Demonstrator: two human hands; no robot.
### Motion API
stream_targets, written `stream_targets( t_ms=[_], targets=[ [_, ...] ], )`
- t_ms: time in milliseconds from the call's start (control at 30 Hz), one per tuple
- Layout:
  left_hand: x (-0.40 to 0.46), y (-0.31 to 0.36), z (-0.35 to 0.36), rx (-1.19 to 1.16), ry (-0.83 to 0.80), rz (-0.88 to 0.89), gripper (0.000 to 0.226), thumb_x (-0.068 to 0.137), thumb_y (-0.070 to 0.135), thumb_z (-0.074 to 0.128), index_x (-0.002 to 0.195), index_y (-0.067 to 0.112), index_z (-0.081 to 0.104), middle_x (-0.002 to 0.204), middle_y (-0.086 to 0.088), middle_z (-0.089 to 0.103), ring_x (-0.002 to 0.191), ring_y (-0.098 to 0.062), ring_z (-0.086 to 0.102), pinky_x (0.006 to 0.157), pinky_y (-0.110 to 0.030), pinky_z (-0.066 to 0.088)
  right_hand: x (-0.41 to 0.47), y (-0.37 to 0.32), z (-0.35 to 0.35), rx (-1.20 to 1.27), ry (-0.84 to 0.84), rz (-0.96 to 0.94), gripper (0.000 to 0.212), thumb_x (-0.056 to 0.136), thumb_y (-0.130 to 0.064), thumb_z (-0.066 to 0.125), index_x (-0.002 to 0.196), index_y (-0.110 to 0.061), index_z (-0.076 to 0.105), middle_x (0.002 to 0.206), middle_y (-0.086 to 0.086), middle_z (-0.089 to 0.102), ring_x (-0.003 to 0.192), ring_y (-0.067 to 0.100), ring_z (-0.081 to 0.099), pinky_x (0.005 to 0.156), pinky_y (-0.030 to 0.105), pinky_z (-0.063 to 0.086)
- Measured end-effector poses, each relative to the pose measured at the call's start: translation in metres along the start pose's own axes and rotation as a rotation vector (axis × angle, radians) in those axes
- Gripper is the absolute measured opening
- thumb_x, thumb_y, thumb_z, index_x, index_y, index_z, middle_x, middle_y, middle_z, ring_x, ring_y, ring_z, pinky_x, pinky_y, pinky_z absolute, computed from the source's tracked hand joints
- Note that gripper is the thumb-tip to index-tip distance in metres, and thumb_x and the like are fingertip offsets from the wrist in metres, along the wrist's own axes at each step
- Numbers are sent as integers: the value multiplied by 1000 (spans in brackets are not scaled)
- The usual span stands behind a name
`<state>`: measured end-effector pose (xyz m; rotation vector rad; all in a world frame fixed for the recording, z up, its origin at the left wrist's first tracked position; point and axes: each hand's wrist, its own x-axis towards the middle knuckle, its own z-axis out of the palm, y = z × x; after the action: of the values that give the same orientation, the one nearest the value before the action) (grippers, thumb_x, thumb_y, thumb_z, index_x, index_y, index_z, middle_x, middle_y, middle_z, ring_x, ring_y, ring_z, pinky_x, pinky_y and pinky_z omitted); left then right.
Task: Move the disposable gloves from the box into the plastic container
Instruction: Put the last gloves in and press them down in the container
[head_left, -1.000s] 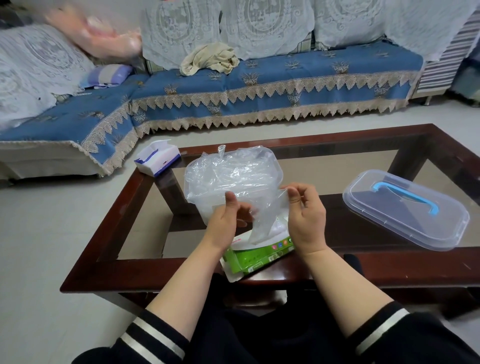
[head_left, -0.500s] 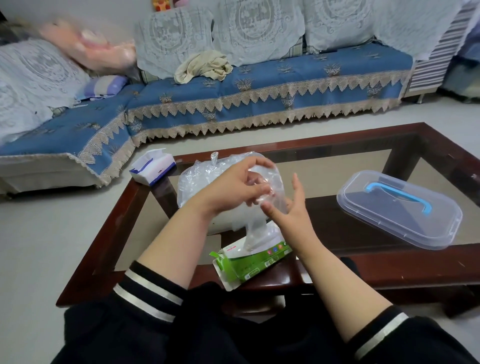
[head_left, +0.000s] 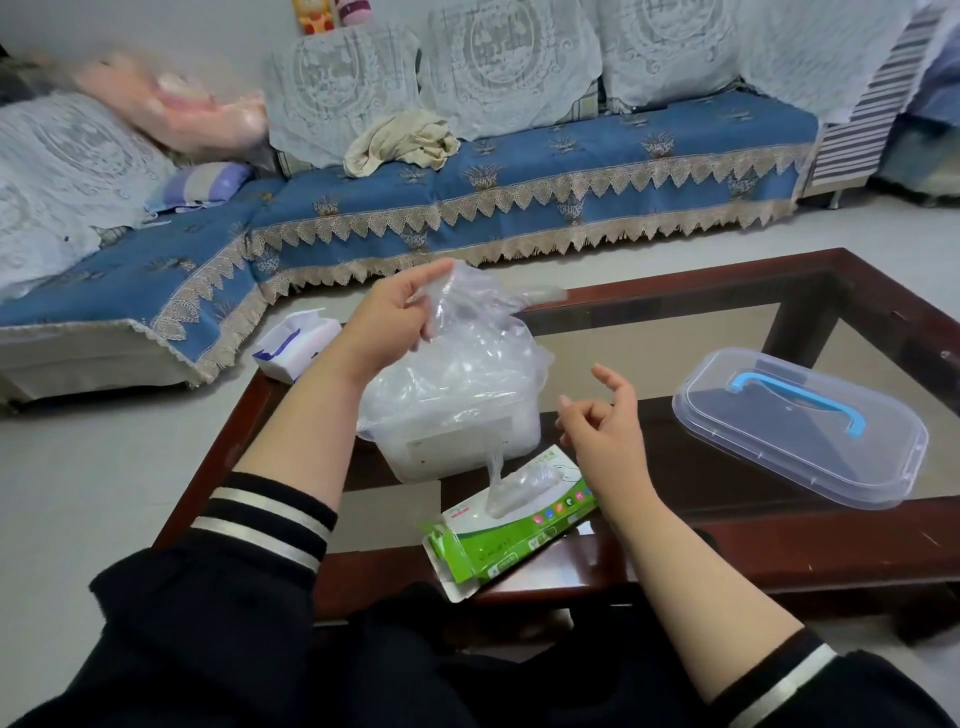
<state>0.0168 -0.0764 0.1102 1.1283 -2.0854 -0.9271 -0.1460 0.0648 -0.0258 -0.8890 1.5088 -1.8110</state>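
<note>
Sitting at a dark wooden coffee table (head_left: 779, 535) with a glass top, in front of a blue sofa (head_left: 519, 197) covered with lace cloths. Lying on the right part of the table, a clear lid (head_left: 800, 431) with a blue handle. Standing near the middle, the plastic container (head_left: 457, 436), white and translucent, heaped above its rim with crumpled clear gloves (head_left: 467, 358). Resting just in front of it at the table's near edge, the green and white box (head_left: 514, 530), carrying small coloured icons and print too small for reading. Hanging out of the box opening, one thin glove (head_left: 519, 483), stretching up toward the container wall. Hovering over the heap, the left hand (head_left: 395, 322), pinching a bunch of clear film with curled fingers. Floating to the right of the container and above the box, the right hand (head_left: 602, 421), holding nothing, fingers loosely curled, index lifted. Lying at the far left corner, a white and blue tissue pack (head_left: 296, 348).
</note>
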Motion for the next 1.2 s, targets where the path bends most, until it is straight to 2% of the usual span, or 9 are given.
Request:
stream_targets(
  t_ms=[133, 267, 501, 601, 834, 901, 1001, 1101, 1201],
  targets=[
    [9, -26, -3, 185, 44, -88, 51, 99, 16, 50, 147, 26, 37, 146, -1, 43, 73, -12, 57, 68, -27, 50, -1, 7, 8, -214, -118, 24, 44, 90, -20, 62, 129, -22, 42, 68, -5, 61, 72, 13, 60, 77, 26, 44],
    [10, -57, 5, 357, -17, -142, 68, 88, 34, 67, 147, 20, 37, 152, -2, 37, 136, -23, 38, 110, -43, 32, -2, 14, 14, -475, -285, 17, 22, 85, -30, 67, 104, -30, 57, 74, -10, 57, 74, 3, 55, 75, 26, 44],
    [2, -79, 16, 757, 4, -195, 77, 76, 61, 68, 143, 44, 34, 162, -5, -9, 146, -34, -13, 117, -52, -1, -7, 22, 19, -634, -532, 64, 90, 53, -60, 79, 130, -28, 46, 123, -9, 55, 117, 5, 49, 101, 29, 41],
    [-7, -82, 17, 769, 44, -212, 82, 73, 67, 67, 144, 46, 32, 161, -7, -14, 145, -35, -19, 116, -51, -8, -8, 23, 19, -766, -627, 60, 84, 61, -49, 83, 132, -25, 46, 126, -10, 54, 113, 6, 47, 94, 24, 38],
    [-18, -82, 13, 808, 128, -42, 60, 83, 59, 62, 135, 33, 50, 149, -4, 34, 138, -28, 24, 112, -45, 19, -10, 21, 22, -1001, -644, -28, 29, 78, -39, 72, 101, -22, 67, 112, 2, 61, 108, 21, 50, 82, 27, 37],
    [-28, -68, 17, 611, 215, 205, 39, 91, 47, 57, 120, 22, 62, 125, 0, 57, 113, -17, 48, 95, -32, 38, -9, 19, 23, -967, -601, -42, 9, 82, -34, 68, 78, -26, 65, 104, 3, 63, 102, 22, 53, 79, 29, 39],
    [-65, -48, 36, 304, 225, 394, 31, 95, 42, 52, 96, 15, 68, 92, 6, 65, 75, -6, 54, 69, -23, 43, -7, 19, 23, -859, -562, 1, 21, 81, -32, 69, 64, -32, 58, 88, -6, 61, 94, 19, 58, 78, 32, 47],
    [-96, -56, 66, 284, 66, 226, 32, 85, 48, 64, 103, 21, 66, 91, 10, 67, 76, -7, 59, 74, -30, 49, -7, 16, 22, -798, -520, 36, 20, 82, -30, 69, 64, -32, 59, 79, -10, 56, 83, 17, 60, 72, 40, 55],
    [-111, -75, 89, 417, -141, -38, 74, 70, 55, 76, 133, 30, 45, 121, 12, 61, 112, -9, 56, 94, -30, 44, -7, 16, 21, -795, -497, 31, 26, 85, -29, 65, 63, -32, 52, 71, -9, 55, 69, 14, 56, 70, 38, 53]
  ],
)
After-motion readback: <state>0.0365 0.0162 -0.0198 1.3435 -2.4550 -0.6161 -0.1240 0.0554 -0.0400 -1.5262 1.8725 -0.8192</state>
